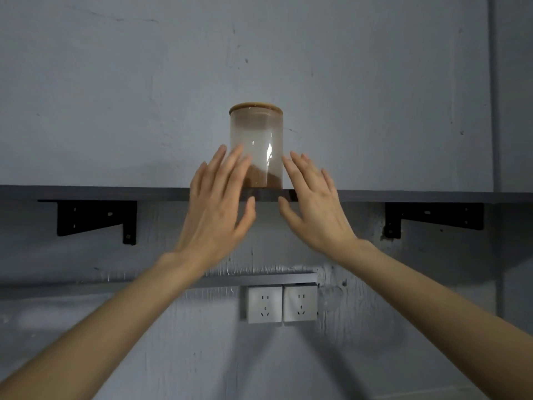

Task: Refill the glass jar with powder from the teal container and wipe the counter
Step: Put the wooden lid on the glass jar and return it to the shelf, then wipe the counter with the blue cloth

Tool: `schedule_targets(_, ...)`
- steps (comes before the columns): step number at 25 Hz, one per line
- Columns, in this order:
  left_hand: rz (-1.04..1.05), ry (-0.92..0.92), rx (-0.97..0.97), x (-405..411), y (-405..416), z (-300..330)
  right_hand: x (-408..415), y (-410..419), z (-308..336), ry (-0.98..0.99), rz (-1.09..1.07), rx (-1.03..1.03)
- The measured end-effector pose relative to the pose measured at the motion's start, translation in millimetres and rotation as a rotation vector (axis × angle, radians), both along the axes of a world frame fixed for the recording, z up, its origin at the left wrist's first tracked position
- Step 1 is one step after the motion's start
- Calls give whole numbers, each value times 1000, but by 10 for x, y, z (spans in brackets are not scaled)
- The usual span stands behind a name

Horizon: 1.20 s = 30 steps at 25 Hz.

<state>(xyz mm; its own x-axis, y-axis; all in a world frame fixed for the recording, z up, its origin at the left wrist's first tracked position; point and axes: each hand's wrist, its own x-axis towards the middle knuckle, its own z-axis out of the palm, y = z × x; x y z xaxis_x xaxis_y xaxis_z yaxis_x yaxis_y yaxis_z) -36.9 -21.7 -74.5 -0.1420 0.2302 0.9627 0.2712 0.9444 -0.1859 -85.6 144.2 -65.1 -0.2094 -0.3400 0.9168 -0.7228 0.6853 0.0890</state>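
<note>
Two bare forearms reach up from the bottom corners toward a dark wall shelf point(115, 193). The left hand point(215, 209) is raised in front of the shelf's front edge, its fingers point(230, 163) straight and spread, released and grasping nothing; their tips overlap the lower left side of the jar, though whether they touch the glass cannot be told. The right hand point(313, 206) mirrors it just to the right of the jar, fingers likewise straight and apart, holding nothing, thumb in front of the shelf edge. Between the two hands, upright near the middle of the shelf's front edge, stands the clear cylindrical glass jar point(256, 145) closed with a round wooden lid point(256, 107); a low layer of brown powder point(264, 180) lies at its bottom. Two black metal brackets point(95, 217) carry the shelf from below. Beneath, on the grey plaster wall point(115, 82), sit two white wall sockets point(282, 304) side by side.
</note>
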Motion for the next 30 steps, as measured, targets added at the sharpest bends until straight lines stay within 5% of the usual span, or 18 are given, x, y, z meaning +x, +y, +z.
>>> schedule_targets(3, 19, -18, -93, -114, 30, -442, -106, -25, -356, 164, -37, -16)
schedule_targets(7, 62, -130, -82, -367, -41, -1074, -314, -96, -907, 140, -28, 16)
schedule_targets(20, 256, -414, 55, -1327, -229, -3086, -1167, -334, -2931, -319, -196, 45)
schedule_targets(27, 220, -771, 188, -1495, -352, -4253, -1418, -462, -4071, -591, -339, 132)
schedule_targets(30, 236, -692, 158, -1548, -336, -4712, -1421, -500, -4552, -677, -284, 85)
